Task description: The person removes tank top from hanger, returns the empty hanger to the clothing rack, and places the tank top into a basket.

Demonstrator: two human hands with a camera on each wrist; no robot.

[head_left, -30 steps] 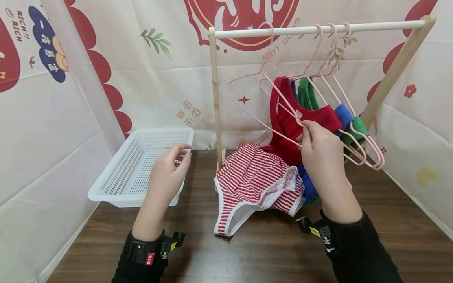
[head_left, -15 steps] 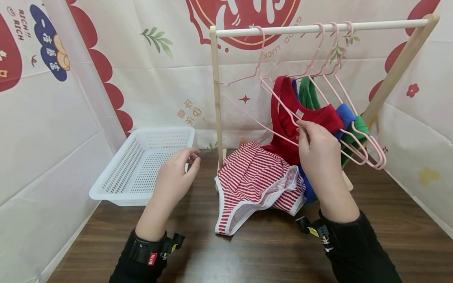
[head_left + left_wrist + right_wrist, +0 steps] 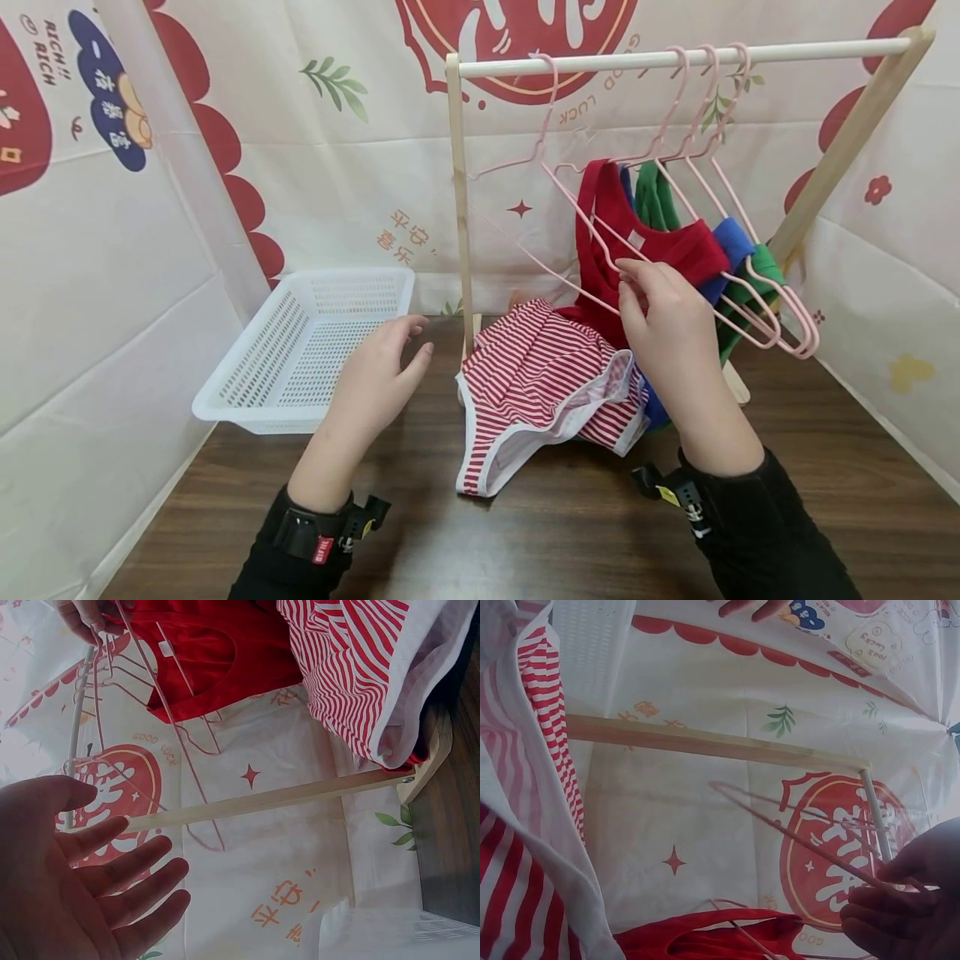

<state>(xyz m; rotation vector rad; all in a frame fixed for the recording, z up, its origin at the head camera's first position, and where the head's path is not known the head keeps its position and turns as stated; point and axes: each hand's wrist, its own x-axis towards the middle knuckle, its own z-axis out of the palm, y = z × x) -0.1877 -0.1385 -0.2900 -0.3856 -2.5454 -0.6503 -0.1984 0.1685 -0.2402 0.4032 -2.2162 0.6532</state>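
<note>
In the head view my right hand (image 3: 667, 321) pinches the lower right corner of a bare pink clothes hanger (image 3: 577, 208), whose hook sits on the rack's rail. That grip shows in the right wrist view too, where the fingers (image 3: 889, 919) meet the hanger. My left hand (image 3: 375, 371) holds nothing; its fingers are spread in the left wrist view. It hovers between the basket and the rack's left post. Behind the right hand hangs a red sleeveless top (image 3: 682, 242). Below lies a red-and-white striped garment (image 3: 543, 367) with white trim; whether they are joined I cannot tell.
A white perforated basket (image 3: 247, 383) stands at left. The wooden rack's rail (image 3: 810, 54) carries several pink hangers on its right part, with blue cloth (image 3: 731, 242) and green cloth (image 3: 767, 265). Printed cloth walls enclose the dark wooden table (image 3: 570, 542).
The bare hanger's hook has slid left along the rail, and my right hand has shifted slightly left with it. My left hand has moved right, away from the basket, its fingers parting more.
</note>
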